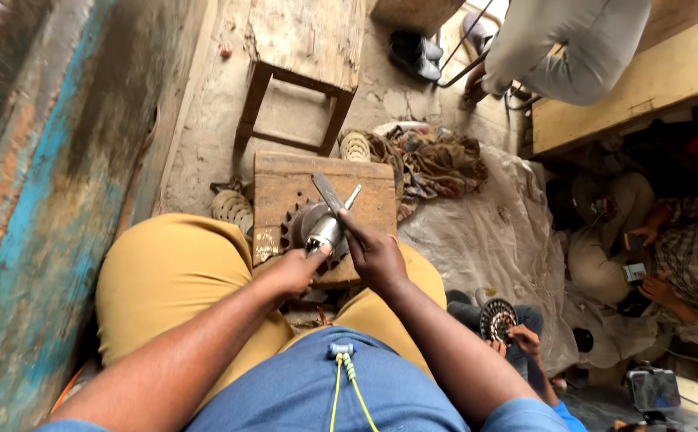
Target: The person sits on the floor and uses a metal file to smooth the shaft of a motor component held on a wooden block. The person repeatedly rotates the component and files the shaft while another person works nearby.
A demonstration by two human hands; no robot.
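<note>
I sit with a wooden block [285,188] between my knees. On it lies a toothed metal sprocket [295,226] with a shiny metal cylinder [325,230] standing in its hub. My left hand [293,272] grips the near side of the sprocket and cylinder. My right hand [373,254] holds a flat grey file [327,193], its blade slanting up and away over the cylinder. A thin metal rod [352,197] sticks out past the cylinder to the upper right.
A wooden stool [305,48] stands beyond the block. Rags [437,164] and a pale sheet [485,232] lie to the right. Another person's hand [525,342] holds a round wound part [497,318] lower right. Other people sit at right and stand at the top. A blue wall [37,200] lies left.
</note>
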